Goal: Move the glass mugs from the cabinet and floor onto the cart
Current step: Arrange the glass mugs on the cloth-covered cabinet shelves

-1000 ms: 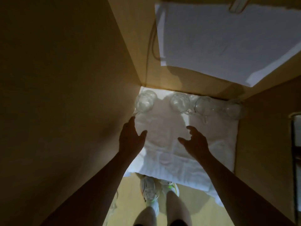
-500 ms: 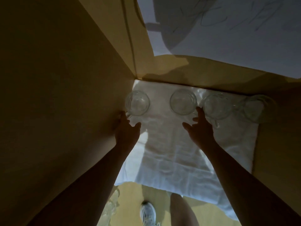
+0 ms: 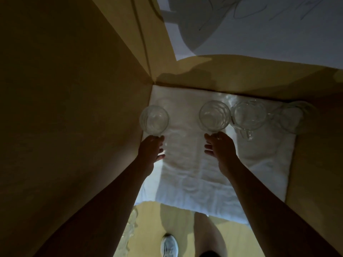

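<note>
A: Reaching into the wooden cabinet (image 3: 78, 108), both arms go toward the far wall. The left hand (image 3: 151, 152) has its fingers curled at the near side of the far-left clear glass mug (image 3: 154, 120), where the handle seems to be, and holds it there. This mug is close to the left wall of the cabinet.

B: And the other hand?

A: The right hand (image 3: 220, 148) pinches the near side of the second clear glass mug (image 3: 215, 115) with thumb and fingers. In the dim light I cannot tell if these two mugs are lifted or standing on the white cloth (image 3: 194, 173) that covers the shelf.

B: Are there more mugs on the shelf?

A: Yes. A third clear glass mug (image 3: 249, 115) is just beside the second one, on its right, with its handle pointing near. A fourth clear glass mug (image 3: 292, 117) is at the far right, in shadow, and its outline is not sharp. All four make a row near the back wall.

B: What is below the shelf?

A: The yellow wooden floor (image 3: 178, 223) shows at the near edge, with a white sports shoe (image 3: 169, 245) of the person. At the near left, beside the left forearm, some more clear glassware (image 3: 130, 227) is on the floor, but it is blurred and I cannot count it.
</note>
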The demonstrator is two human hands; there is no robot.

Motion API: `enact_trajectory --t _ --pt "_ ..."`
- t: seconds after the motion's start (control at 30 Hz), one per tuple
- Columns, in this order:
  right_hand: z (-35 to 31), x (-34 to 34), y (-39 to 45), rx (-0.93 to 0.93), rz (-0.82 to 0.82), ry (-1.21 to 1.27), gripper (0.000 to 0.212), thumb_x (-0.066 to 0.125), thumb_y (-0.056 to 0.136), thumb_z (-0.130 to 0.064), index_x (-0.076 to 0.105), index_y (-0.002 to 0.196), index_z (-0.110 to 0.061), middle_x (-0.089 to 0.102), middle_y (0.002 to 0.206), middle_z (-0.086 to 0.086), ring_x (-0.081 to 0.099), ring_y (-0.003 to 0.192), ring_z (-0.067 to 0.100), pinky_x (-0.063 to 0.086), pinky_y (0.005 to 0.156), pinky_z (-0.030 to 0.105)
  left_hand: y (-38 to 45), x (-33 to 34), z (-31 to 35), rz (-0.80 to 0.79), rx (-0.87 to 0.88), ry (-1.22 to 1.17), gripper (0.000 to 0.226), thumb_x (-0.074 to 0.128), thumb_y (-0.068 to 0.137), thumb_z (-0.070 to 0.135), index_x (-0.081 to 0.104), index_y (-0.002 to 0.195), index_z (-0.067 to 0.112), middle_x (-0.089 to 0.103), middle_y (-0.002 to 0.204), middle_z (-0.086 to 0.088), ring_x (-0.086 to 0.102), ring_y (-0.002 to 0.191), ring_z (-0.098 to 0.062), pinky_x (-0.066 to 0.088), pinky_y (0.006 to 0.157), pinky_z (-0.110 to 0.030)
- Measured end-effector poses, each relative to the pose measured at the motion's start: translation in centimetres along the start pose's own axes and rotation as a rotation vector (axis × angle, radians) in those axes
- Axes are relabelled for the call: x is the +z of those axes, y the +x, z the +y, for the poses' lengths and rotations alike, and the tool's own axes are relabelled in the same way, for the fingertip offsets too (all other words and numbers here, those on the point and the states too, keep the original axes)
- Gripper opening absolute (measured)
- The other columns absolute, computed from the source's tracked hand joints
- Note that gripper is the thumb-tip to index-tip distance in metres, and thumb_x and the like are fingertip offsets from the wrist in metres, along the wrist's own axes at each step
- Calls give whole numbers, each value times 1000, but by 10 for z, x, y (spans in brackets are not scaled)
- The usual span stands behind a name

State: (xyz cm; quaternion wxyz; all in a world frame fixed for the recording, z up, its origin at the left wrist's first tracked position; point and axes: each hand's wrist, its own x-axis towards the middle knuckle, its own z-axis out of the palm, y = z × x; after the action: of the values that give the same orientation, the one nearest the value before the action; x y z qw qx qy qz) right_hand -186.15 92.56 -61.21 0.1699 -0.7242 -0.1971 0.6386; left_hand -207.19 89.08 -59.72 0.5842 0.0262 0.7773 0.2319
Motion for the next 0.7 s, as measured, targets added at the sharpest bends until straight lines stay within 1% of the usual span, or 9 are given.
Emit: enact_trajectory --t 0.1,0.2,0.27,0.4,0.47,0.53,0.57,0.63,0.7 --pt "2 -6 -17 50 10 38 10 69 93 -23 62 92 -16 62 88 6 62 81 20 58 85 42 -11 0 -8 -9 -44 -130 9 65 96 20 59 101 16 55 86 -6 58 82 -21 57 81 -39" --pt "8 -12 -40 100 14 55 7 68 93 -20 61 91 -20 60 85 8 61 82 21 57 87 43 -26 -3 -12 -28 -95 -137 11 66 94 22 61 100 14 53 79 -6 56 73 -17 57 73 -36" --pt "14 -15 -59 130 7 67 7 68 93 -20 62 92 -18 58 85 9 60 81 22 58 86 43 -43 -5 -15 -35 -134 -150 12 67 94 23 61 98 12 53 76 -7 55 69 -18 56 72 -36" --pt "21 -20 -99 182 27 161 13 69 91 -19 60 90 -10 54 79 9 57 71 21 58 78 40 -90 -10 -26 -64 -178 -173 16 68 93 23 60 93 10 53 80 -10 55 72 -21 57 79 -39" --pt "22 -23 -123 179 26 216 15 69 91 -18 59 86 -8 51 76 9 56 67 22 57 81 43 -113 -14 -28 -112 -187 -215 18 69 92 22 59 92 7 53 84 -14 55 74 -24 57 82 -42" --pt "21 -28 -153 145 19 274 17 67 92 -18 57 82 -8 49 72 8 54 65 22 56 85 46 -143 -21 -28 -156 -172 -245 18 69 92 20 58 92 6 52 86 -15 54 75 -25 55 86 -43" --pt "19 -29 -170 120 13 293 20 66 92 -19 56 80 -9 48 70 8 54 64 23 56 83 46 -156 -27 -27 -176 -145 -253 17 69 91 20 59 92 6 51 86 -16 54 75 -25 56 84 -42" --pt "13 -30 -199 68 1 320 25 65 93 -24 54 76 -10 48 70 8 54 64 24 55 73 42 -181 -34 -21 -202 -69 -251 14 68 91 18 60 92 6 47 85 -14 52 73 -23 57 76 -37" --pt "7 -36 -236 15 -8 339 28 62 94 -29 53 76 -10 49 72 10 56 66 25 55 69 40 -210 -41 -15 -216 -9 -214 12 65 92 18 61 95 8 45 82 -11 47 67 -20 55 67 -33"
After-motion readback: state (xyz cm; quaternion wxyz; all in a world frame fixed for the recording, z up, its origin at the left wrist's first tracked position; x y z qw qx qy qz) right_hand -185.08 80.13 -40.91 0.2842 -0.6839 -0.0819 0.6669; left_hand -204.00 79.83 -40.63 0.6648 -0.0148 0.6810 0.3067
